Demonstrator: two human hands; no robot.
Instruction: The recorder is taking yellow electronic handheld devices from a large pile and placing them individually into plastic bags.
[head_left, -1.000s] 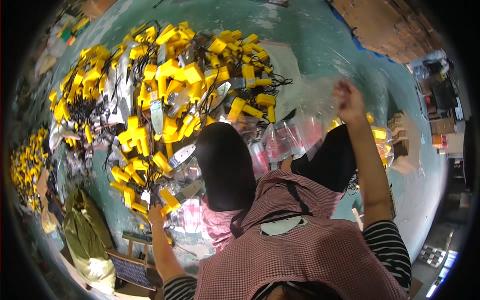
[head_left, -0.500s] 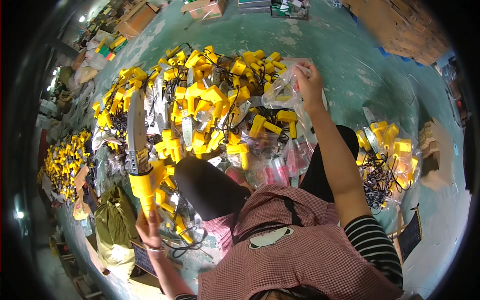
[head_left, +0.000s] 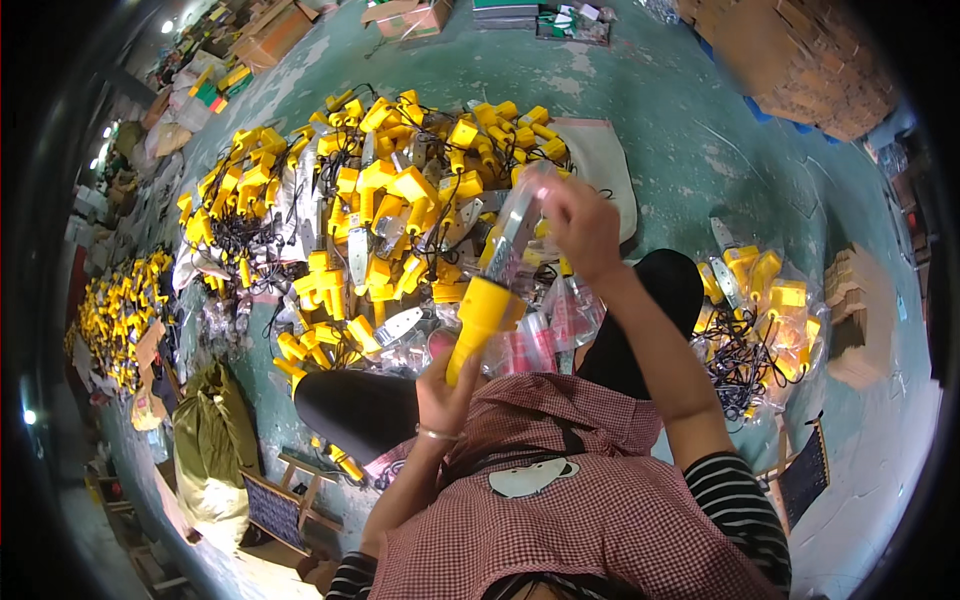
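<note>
The left hand [head_left: 445,398] hides the lower end of the yellow handle [head_left: 463,358], while the right hand [head_left: 582,222] and clear plastic bag [head_left: 519,218] look blurred.

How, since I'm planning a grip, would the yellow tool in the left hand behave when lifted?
The yellow tool is probably stiff, standing straight out from the left hand. It may feel front-heavy, its bulky body sitting beyond the slim handle. Its smooth surface could be slightly slippery.

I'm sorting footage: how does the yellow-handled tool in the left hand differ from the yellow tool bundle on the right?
The yellow-handled tool is one piece; the yellow tool bundle holds several. The tool is in the left hand; the bundle sits on the floor. Both show yellow parts and clear plastic.
</note>
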